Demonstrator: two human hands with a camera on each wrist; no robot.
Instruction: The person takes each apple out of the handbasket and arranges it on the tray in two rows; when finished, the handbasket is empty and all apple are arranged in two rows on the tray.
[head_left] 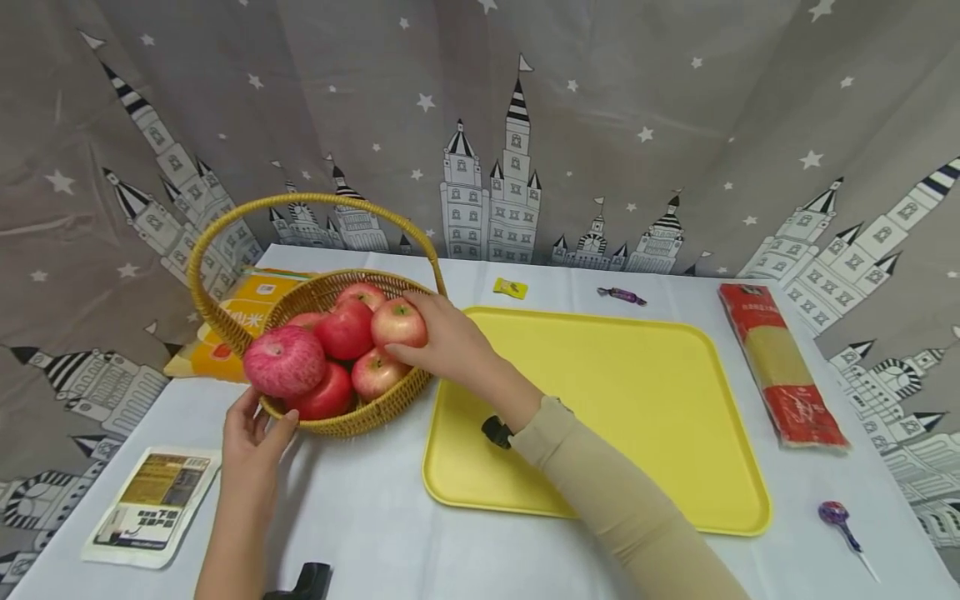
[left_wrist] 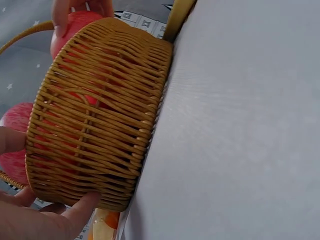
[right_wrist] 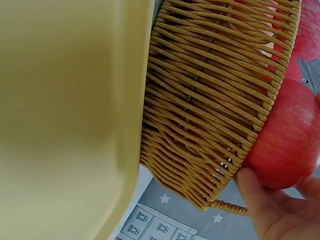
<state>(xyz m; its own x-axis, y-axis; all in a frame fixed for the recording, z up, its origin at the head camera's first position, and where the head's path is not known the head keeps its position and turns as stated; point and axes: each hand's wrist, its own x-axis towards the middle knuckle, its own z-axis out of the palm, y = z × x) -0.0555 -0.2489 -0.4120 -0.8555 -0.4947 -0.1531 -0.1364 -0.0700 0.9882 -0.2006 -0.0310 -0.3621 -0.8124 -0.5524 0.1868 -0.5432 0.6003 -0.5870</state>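
A woven basket (head_left: 390, 410) with a tall arched handle (head_left: 311, 198) stands at the left of the table, heaped with several red apples (head_left: 345, 329). My right hand (head_left: 450, 337) reaches over its right side and grips a pale red apple (head_left: 400, 321) at the top of the heap. In the right wrist view, that apple (right_wrist: 287, 135) sits at the basket's rim with the fingers around it. My left hand (head_left: 251, 442) holds the basket's near left side, below a large mottled pink fruit (head_left: 283, 361). The left wrist view shows its fingers (left_wrist: 82, 212) against the woven wall.
Right of the basket lies a yellow tray (head_left: 615, 400). Behind it are a yellow wrapped sweet (head_left: 511, 288) and a purple one (head_left: 622, 296). A red noodle pack (head_left: 783, 367) and a lollipop (head_left: 840, 521) lie at right; a white pouch (head_left: 153, 504) and an orange bag (head_left: 251, 308) at left.
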